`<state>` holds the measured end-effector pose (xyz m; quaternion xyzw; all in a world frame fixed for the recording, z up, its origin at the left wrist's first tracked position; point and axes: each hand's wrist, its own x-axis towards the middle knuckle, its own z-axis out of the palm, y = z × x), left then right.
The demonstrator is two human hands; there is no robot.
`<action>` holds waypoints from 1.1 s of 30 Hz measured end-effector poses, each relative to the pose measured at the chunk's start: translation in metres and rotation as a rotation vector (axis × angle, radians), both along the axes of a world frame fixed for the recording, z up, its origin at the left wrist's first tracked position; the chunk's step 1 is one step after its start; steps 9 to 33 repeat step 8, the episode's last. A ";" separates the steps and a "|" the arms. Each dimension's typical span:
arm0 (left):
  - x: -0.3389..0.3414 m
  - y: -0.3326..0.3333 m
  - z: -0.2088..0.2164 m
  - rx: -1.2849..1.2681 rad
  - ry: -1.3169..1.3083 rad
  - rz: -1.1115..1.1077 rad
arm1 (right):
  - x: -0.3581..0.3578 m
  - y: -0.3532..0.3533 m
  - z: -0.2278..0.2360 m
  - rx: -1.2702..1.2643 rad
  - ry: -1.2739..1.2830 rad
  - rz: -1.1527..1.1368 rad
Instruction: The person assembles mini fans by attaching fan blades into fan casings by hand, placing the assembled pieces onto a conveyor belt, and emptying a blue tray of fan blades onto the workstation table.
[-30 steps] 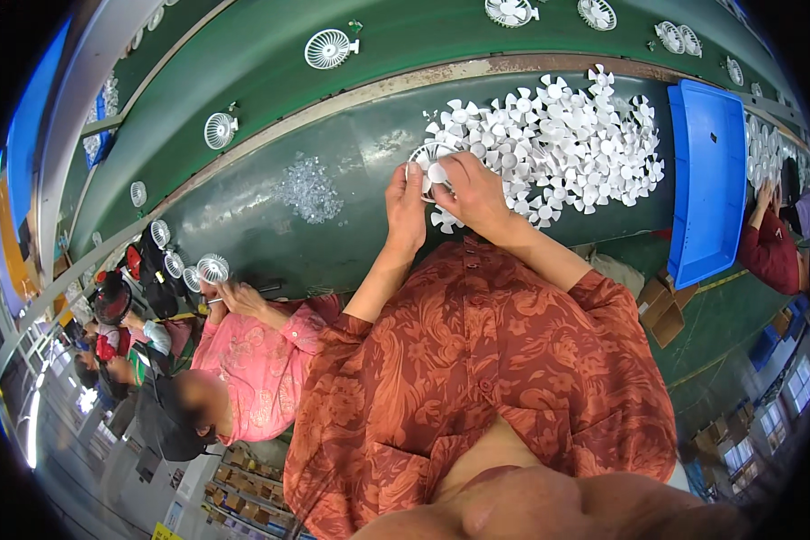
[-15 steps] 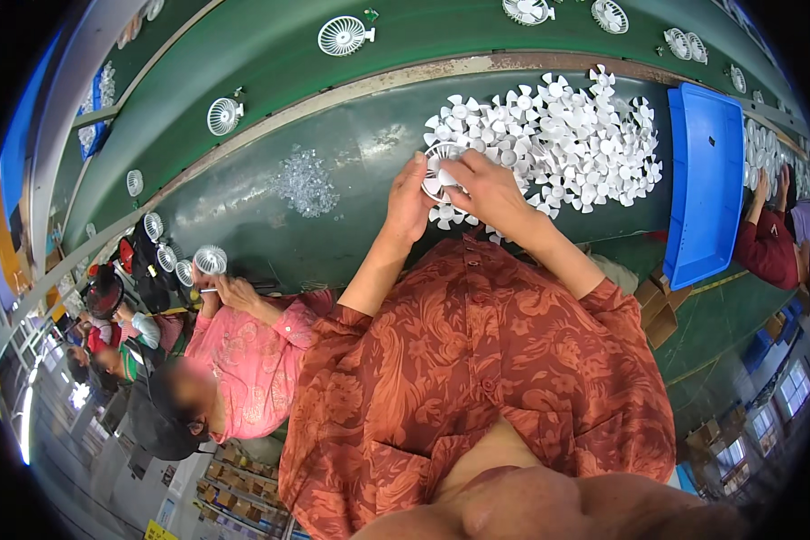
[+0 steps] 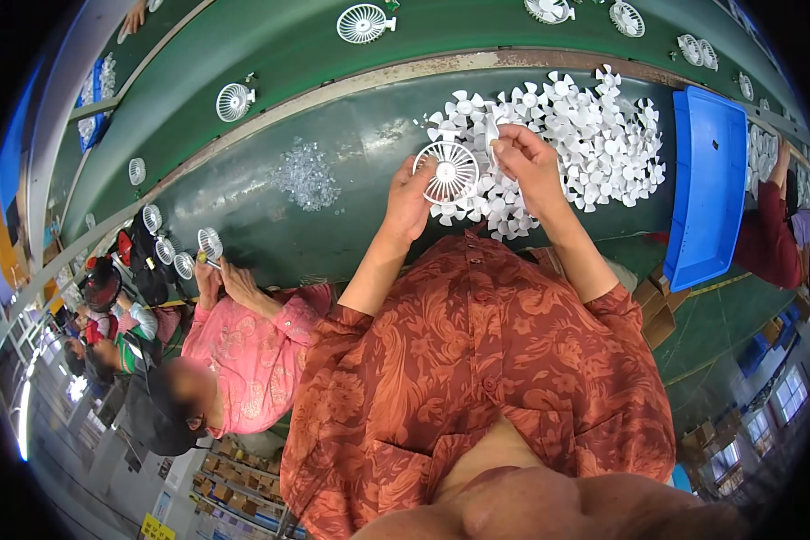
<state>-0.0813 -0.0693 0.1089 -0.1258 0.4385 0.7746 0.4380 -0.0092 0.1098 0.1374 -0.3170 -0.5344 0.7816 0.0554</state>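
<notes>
My left hand [image 3: 410, 200] grips a round white fan housing [image 3: 459, 184] by its left rim. The ribbed grille faces up, and no blade shows inside it. Just to the right, my right hand [image 3: 528, 168] is closed on a white fan blade [image 3: 492, 133], seen nearly edge-on, held apart from the housing. Both hands are above the near edge of a large pile of white fan blades [image 3: 594, 148] on the green table [image 3: 243, 189].
Small clear parts [image 3: 306, 177] lie heaped on the left. A blue tray [image 3: 706, 193] stands right of the pile. Beyond a metal rail, a green belt [image 3: 288, 63] carries white fan housings [image 3: 365, 24]. A co-worker in pink [image 3: 252, 351] sits at left, handling another housing [image 3: 210, 243].
My right hand has moved off the housing to the right and now holds a blade beside it. The housing is tilted more face-up. Housings on the belt have shifted slightly right.
</notes>
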 end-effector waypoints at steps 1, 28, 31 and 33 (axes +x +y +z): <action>0.001 0.001 0.000 -0.050 0.028 0.011 | -0.001 -0.004 0.003 0.061 -0.004 -0.003; 0.003 0.004 0.003 -0.128 0.088 -0.054 | 0.011 -0.023 -0.005 0.879 0.060 0.418; 0.003 0.004 0.003 -0.128 0.088 -0.054 | 0.011 -0.023 -0.005 0.879 0.060 0.418; 0.003 0.004 0.003 -0.128 0.088 -0.054 | 0.011 -0.023 -0.005 0.879 0.060 0.418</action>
